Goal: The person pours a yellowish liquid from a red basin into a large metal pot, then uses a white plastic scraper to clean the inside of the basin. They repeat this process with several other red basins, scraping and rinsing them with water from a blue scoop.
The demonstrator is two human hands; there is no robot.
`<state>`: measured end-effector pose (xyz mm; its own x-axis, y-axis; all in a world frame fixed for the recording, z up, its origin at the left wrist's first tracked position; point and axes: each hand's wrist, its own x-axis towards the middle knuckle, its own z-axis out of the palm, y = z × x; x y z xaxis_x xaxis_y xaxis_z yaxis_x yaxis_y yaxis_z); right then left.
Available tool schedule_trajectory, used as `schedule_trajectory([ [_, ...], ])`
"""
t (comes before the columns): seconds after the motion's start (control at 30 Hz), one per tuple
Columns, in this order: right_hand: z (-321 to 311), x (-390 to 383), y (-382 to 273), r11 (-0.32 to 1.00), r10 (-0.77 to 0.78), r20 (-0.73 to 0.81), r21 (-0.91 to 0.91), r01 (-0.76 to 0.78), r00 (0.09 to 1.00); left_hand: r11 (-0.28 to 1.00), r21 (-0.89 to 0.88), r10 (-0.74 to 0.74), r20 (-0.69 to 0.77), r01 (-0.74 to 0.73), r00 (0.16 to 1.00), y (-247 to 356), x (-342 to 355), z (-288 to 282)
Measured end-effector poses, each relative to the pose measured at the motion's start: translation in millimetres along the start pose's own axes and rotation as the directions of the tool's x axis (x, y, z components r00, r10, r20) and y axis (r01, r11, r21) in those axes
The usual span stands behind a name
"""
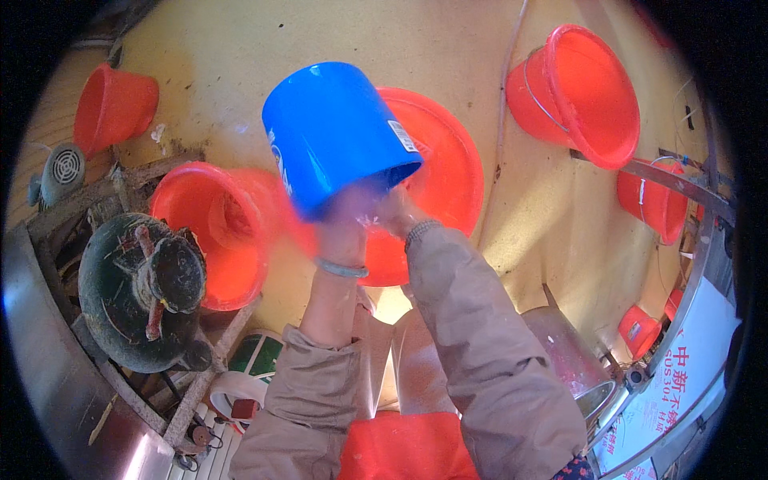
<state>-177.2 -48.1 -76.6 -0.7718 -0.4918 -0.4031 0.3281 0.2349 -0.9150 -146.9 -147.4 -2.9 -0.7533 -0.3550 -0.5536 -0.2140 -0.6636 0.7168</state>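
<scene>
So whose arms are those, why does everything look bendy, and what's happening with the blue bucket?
There's no robot here: the arms in brown sleeves belong to a person working with bare hands. The picture comes from a camera worn on that person's head, looking down. Its lens sees very wide, so straight edges curve. The left hand and right hand are at the mouth of the blue bucket, which is tipped in front of a wide red tub. The hands are blurry, so I can't tell exactly how the fingers hold it. Around them, over the yellowish floor, you can see more red buckets.
</scene>
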Motion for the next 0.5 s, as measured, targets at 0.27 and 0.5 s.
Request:
schedule_trajectory([
  [0.27,19,9,-23,0.952,0.002,-0.196,0.3,0.058,0.981,0.996,-0.036,-0.081,-0.053,0.079,0.995,14,18,9],
  [0.5,11,-17,-20,0.792,0.108,-0.041,0.607,-0.061,0.993,0.99,-0.016,-0.138,-0.064,0.138,0.988,18,7,16],
])
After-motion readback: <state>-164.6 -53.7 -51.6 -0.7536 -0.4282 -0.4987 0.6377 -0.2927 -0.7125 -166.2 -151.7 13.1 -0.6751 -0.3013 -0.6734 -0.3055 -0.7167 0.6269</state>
